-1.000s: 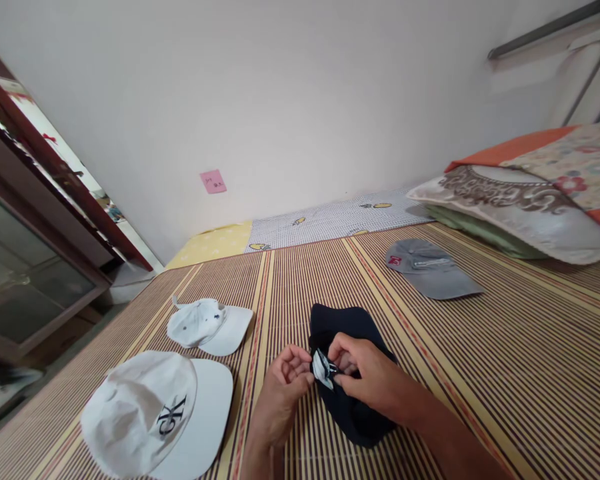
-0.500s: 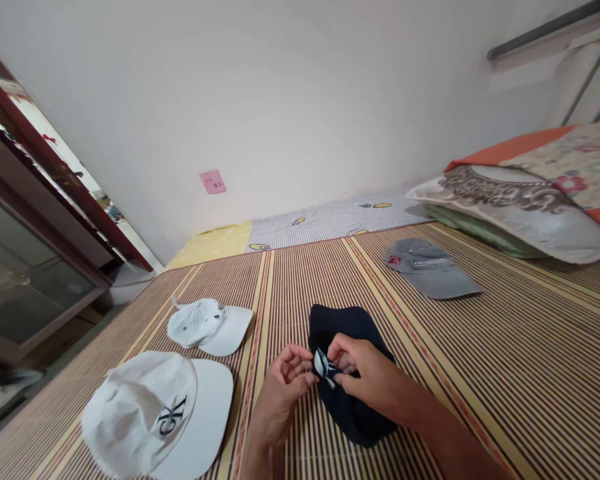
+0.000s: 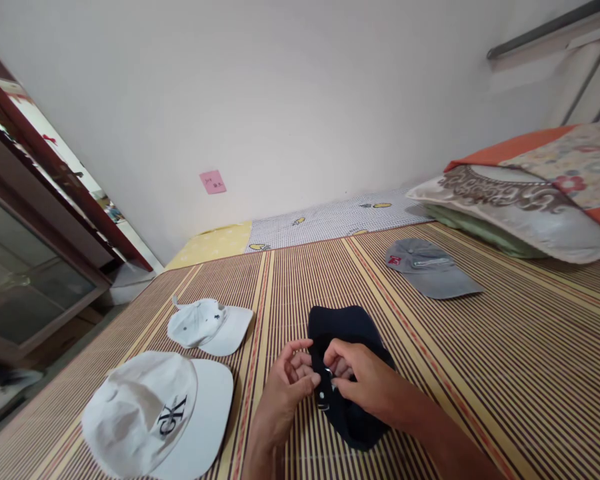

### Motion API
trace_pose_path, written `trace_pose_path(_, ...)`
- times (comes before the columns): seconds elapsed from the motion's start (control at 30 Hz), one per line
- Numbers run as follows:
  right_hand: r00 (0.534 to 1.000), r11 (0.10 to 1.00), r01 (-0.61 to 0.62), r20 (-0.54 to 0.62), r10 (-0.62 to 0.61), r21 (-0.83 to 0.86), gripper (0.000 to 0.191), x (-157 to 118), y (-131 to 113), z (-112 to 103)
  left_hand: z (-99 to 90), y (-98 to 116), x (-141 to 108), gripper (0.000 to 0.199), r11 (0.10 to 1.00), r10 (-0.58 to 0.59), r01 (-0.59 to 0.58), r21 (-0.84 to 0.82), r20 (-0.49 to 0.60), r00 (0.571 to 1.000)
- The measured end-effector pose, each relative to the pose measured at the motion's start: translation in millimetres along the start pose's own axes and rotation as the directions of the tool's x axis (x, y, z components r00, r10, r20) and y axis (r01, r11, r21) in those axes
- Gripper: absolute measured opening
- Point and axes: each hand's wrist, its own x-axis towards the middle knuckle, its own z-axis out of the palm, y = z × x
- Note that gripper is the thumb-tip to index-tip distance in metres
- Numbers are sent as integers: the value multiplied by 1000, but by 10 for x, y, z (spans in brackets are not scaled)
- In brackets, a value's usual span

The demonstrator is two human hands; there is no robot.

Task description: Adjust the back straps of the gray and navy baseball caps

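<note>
A dark navy cap (image 3: pixel 347 323) lies with its brim pointing away and its inside facing up on the striped mat (image 3: pixel 300 287). My left hand (image 3: pixel 291 380) pinches the left edge of the cap, by the back strap. Beside it, my right hand (image 3: pixel 357 377) reaches over the cap's opening, its fingers closed at the strap and a small white piece inside. A small metal buckle (image 3: pixel 323 405) shows on the strap just below my left fingertips. The fingertips of my right hand partly hide what they grip.
On the left lie a small white cap (image 3: pixel 200 323) and a larger white cap (image 3: pixel 145 407) with black letters. A grey cap (image 3: pixel 425 263) rests at the back right, near stacked pillows (image 3: pixel 525 200). A wall (image 3: pixel 320 100) stands behind the mat.
The strap has turned, so its buckle and a white dot now show. The white label between my hands is mostly hidden now. Both hands have barely shifted.
</note>
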Motion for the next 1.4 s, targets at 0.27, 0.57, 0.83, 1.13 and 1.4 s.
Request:
trace_pose_path(0.27, 999, 998, 38, 17, -37, -46, 13, -19, -6, -22, 66, 28, -20, 62, 998, -56, 56, 3, 6, 998)
trace_pose_path(0.57, 998, 999, 35, 45, -35, 8, 9, -41, -63, -29, 117, 27, -44, 49, 989, -107, 101, -104, -45, 993)
trace_pose_path(0.83, 1000, 1000, 8, 23, -7, -21, 12, -8, -62, -4, 112, 15, -40, 56, 985, -131, 122, -118, -72, 989)
trace_pose_path(1.13, 999, 982, -34, 13, 37, -184, 17, -19, -66, 30, 115, -57, 38, 50, 994, -80, 68, -87, -143, 986)
trace_pose_path(1.4, 998, 989, 60, -5, -61, -138, 16, -36, -60, -1, 119, -14, 14, 30, 990, -139, 132, -52, -165, 976)
